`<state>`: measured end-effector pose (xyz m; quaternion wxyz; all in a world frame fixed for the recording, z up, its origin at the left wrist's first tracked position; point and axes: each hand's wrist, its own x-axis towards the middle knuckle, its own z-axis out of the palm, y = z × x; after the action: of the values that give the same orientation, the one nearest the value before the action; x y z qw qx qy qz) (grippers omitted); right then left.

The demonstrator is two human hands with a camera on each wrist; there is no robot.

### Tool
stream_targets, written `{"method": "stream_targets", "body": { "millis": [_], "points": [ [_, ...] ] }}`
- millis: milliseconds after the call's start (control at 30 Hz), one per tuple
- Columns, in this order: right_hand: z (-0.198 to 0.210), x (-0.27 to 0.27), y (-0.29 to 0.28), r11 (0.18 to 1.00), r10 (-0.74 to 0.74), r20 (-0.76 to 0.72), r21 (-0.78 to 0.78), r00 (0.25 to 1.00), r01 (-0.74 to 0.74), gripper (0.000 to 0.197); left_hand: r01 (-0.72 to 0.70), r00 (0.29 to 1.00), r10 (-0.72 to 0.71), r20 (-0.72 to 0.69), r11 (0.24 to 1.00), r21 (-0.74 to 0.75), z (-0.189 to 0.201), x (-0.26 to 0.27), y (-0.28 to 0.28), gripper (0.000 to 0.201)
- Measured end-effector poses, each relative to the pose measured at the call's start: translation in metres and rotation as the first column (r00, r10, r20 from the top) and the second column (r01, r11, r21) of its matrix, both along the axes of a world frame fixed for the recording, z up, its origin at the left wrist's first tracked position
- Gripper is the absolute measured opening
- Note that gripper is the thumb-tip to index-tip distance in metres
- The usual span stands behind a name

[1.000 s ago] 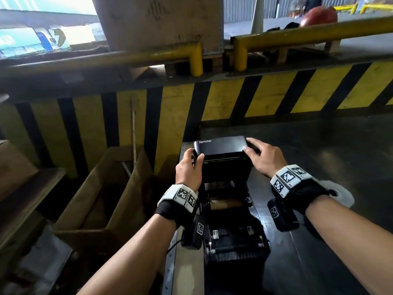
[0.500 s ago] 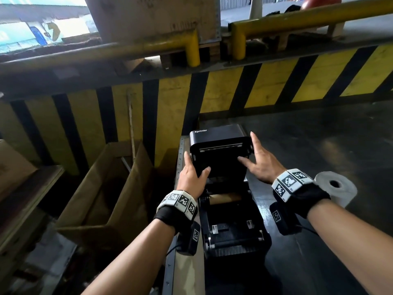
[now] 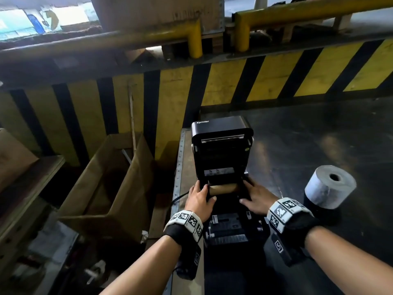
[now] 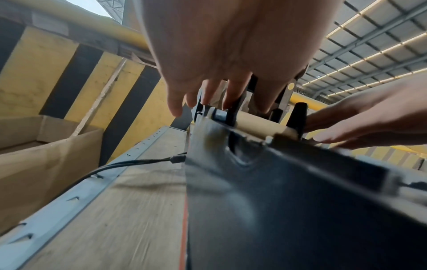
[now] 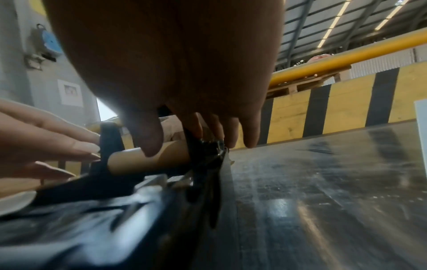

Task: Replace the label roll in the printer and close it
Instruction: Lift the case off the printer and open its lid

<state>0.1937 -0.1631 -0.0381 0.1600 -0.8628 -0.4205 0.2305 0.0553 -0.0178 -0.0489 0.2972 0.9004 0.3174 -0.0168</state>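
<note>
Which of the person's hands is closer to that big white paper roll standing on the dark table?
The right. The right hand is on the open printer, on the side facing the white roll, though not touching it. The left hand is on the printer's far side.

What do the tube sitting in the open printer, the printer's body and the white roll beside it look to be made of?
Tube: probably cardboard; matte tan, bare of labels. Printer: seemingly moulded plastic; smooth black with a soft sheen and rounded corners. White roll: paper or label stock, as it looks; matte white windings around a dark hollow centre. Both hands are at the tube's ends.
</note>
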Motion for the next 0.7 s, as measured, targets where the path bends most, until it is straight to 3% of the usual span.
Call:
{"method": "stream_targets", "body": {
  "millis": [267,367,467,600,700],
  "points": [
    [0.052,-0.017,-0.009,0.962,-0.117,0.066,0.257,0.991,0.096,0.044,-0.058,0.949,0.085,0.303,0.994,-0.096,0.034,-0.010,-0.010,0.049],
    [0.069,-0.028,-0.027,0.929,-0.176,0.155,0.353,0.972,0.111,0.024,-0.044,0.932,0.073,0.355,0.995,-0.088,0.053,-0.016,-0.022,0.047],
    [0.079,-0.034,-0.057,0.890,-0.250,0.193,0.432,0.949,0.146,0.018,0.028,0.926,0.004,0.377,0.996,-0.080,0.061,-0.020,-0.034,0.044],
    [0.082,-0.042,-0.111,0.819,-0.352,0.013,0.489,0.936,0.301,0.027,0.141,0.911,-0.079,0.406,0.982,-0.126,0.059,-0.019,-0.058,0.038],
    [0.073,-0.047,-0.153,0.775,-0.404,-0.216,0.435,0.889,0.458,0.017,0.250,0.899,-0.122,0.420,0.931,-0.266,0.048,-0.015,-0.083,0.036]
  ]
}}
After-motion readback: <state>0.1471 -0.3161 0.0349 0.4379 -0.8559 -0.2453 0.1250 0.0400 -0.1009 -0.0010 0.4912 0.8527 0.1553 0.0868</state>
